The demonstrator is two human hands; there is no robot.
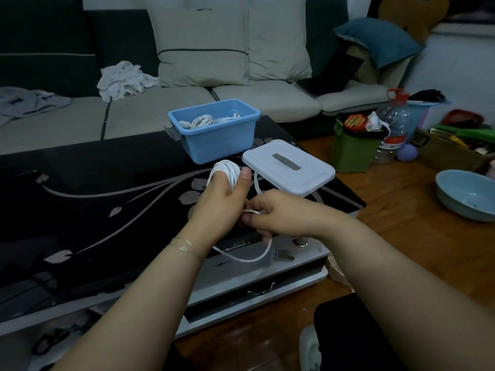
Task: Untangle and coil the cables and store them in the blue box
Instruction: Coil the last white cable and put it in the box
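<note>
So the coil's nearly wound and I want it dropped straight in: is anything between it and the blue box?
Nothing visible. The blue box is open just beyond the coil on the left hand; its white lid lies off to the right.

From the raised hands, the open-topped blue plastic box (214, 129) sits at twelve o'clock, way clear. A flat white plastic lid (289, 167) blocks one to two o'clock. Glossy black floral-patterned tabletop (80, 183) lies bare from nine to eleven.

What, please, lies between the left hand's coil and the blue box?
In the head view, only bare black tabletop separates the coil on the left hand from the blue box.
</note>
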